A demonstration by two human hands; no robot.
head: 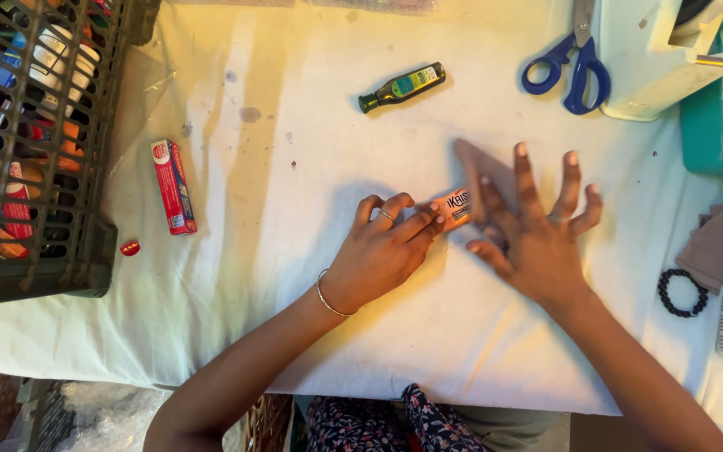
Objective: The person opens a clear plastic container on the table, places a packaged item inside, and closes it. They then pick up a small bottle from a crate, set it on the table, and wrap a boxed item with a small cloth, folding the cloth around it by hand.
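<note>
A table covered with a stained white cloth (294, 276) carries everything. At its left edge stands a dark plastic crate (77, 251); just right of it lie a red rectangular carton (173, 186) and a small red cap (130, 248). Far centre lies a small green bottle (402, 87), with blue-handled scissors (575, 71) to its right. Near right lies a black bead bracelet (683, 292).
</note>
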